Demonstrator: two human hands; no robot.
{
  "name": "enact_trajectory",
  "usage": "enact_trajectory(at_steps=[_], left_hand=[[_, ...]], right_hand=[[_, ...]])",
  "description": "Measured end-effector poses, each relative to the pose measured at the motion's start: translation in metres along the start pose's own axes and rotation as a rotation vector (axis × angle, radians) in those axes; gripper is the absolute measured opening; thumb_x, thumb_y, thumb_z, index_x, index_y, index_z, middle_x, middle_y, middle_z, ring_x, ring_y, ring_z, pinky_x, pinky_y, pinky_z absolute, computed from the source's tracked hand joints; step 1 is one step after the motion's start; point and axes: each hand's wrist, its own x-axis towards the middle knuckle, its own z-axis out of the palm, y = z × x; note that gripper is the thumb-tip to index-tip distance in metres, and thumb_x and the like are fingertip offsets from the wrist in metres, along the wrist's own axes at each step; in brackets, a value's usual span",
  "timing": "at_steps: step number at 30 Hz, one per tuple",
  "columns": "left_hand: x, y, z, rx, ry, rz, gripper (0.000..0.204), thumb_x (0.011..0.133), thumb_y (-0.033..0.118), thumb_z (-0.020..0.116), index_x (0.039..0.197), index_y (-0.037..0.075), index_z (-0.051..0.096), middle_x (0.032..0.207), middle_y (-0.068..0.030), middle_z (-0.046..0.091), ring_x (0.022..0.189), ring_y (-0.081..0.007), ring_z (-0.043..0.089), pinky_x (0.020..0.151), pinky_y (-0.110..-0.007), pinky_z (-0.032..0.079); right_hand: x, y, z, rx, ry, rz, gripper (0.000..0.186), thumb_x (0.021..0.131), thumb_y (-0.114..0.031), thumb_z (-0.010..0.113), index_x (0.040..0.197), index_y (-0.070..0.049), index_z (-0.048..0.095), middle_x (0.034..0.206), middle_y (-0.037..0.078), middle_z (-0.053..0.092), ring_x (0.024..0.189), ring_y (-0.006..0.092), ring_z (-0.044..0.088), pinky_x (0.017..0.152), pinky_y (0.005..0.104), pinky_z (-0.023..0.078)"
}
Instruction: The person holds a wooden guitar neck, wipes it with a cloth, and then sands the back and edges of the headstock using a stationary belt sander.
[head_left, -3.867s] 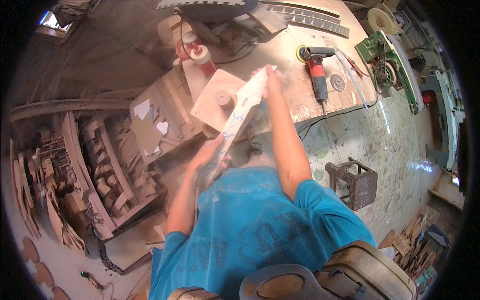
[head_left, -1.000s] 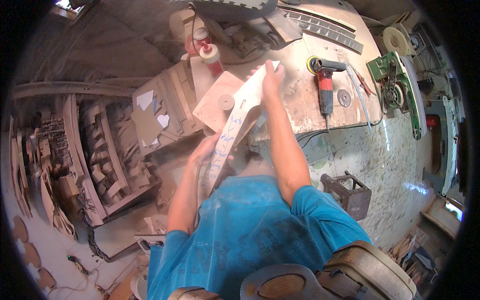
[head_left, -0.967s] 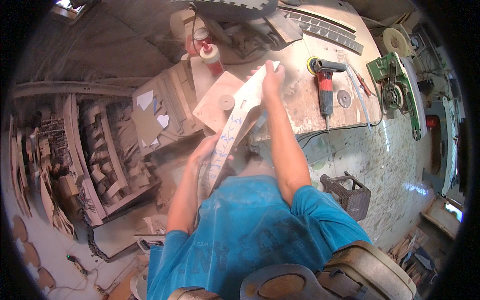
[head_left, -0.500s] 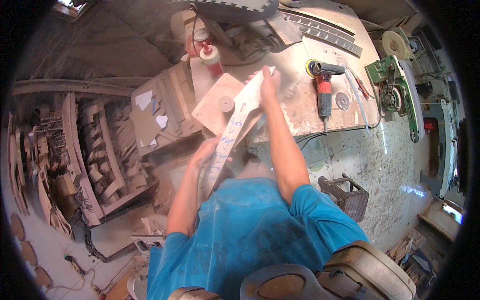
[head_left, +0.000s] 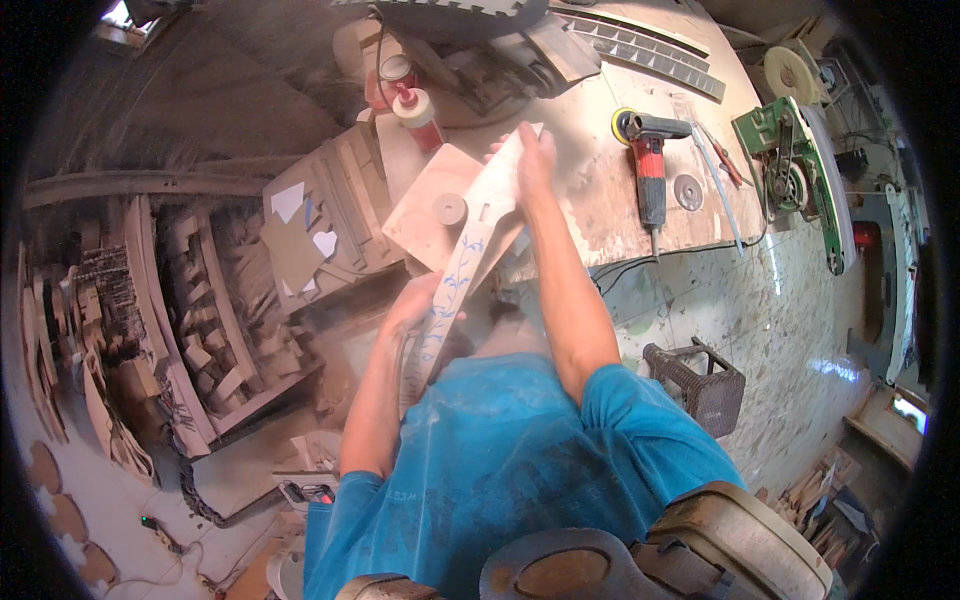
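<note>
Between my two hands lies a pale wooden guitar neck (head_left: 459,268), slanting from near my waist up to the far right. Blue vine-like marks run along its flat face, and a small slot sits near the headstock. Around the near part of its shaft, my left hand (head_left: 413,303) is closed. My right hand (head_left: 537,162) grips the headstock at the far end; some of its fingers are hidden beneath. The neck's edge is beside a small round sanding drum (head_left: 450,209) that stands up from a square wooden board (head_left: 425,190). Whether they touch, I cannot tell.
On the dusty workbench (head_left: 590,215) to the right lie a red and black power sander (head_left: 650,170), a grey disc (head_left: 688,192) and pliers (head_left: 727,162). A glue bottle (head_left: 418,118) stands behind the board. A green machine (head_left: 790,165) is at far right, a dark stool (head_left: 697,385) below, wood-scrap shelves (head_left: 215,330) left.
The headstock and my right hand have shifted slightly away and to the left. Both hands keep their hold on the guitar neck. The whole view has moved a little.
</note>
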Motion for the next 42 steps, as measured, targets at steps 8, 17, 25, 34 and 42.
enact_trajectory(at_steps=[8,17,25,34,42], left_hand=[[0.009,-0.007,-0.008,-0.004,-0.036,-0.015,0.031,0.107,0.029,0.051,0.118,0.002,0.062,0.090,-0.0032,0.062,0.075,-0.0152,0.066,0.080,-0.040,0.064],[-0.001,0.004,0.003,-0.006,-0.056,-0.009,0.031,0.109,0.027,0.045,0.117,0.003,0.062,0.090,-0.0030,0.060,0.077,-0.0152,0.065,0.079,-0.041,0.064],[-0.001,0.005,0.005,0.009,-0.051,-0.029,0.028,0.108,0.026,0.048,0.111,0.001,0.061,0.089,-0.0033,0.059,0.074,-0.0165,0.065,0.078,-0.042,0.064],[0.002,0.000,0.000,0.045,-0.084,-0.025,0.025,0.107,0.025,0.050,0.113,0.002,0.057,0.091,-0.0043,0.060,0.075,-0.0201,0.069,0.076,-0.040,0.064],[0.004,0.001,-0.001,0.002,-0.092,-0.047,0.026,0.107,0.026,0.048,0.116,0.002,0.056,0.093,-0.0064,0.061,0.076,-0.0256,0.071,0.076,-0.042,0.064]], right_hand=[[0.005,0.007,-0.007,-0.031,-0.003,0.003,0.031,0.102,-0.027,0.056,0.112,-0.003,0.039,0.089,0.017,0.060,0.067,0.0267,0.068,0.052,0.0445,0.063],[-0.001,-0.005,0.002,-0.004,0.025,-0.002,0.031,0.103,-0.027,0.056,0.112,-0.006,0.036,0.085,0.015,0.058,0.060,0.0250,0.066,0.048,0.0428,0.060],[-0.008,-0.011,0.006,-0.076,0.046,0.013,0.030,0.104,-0.023,0.055,0.114,-0.002,0.037,0.089,0.017,0.060,0.064,0.0256,0.067,0.050,0.0419,0.061],[-0.009,-0.007,0.000,-0.122,0.077,-0.019,0.028,0.104,-0.020,0.054,0.114,-0.002,0.036,0.088,0.017,0.060,0.063,0.0256,0.067,0.051,0.0416,0.061],[-0.010,-0.008,0.001,-0.166,0.110,-0.023,0.026,0.104,-0.019,0.053,0.116,-0.002,0.037,0.088,0.016,0.060,0.063,0.0245,0.066,0.049,0.0402,0.059]])
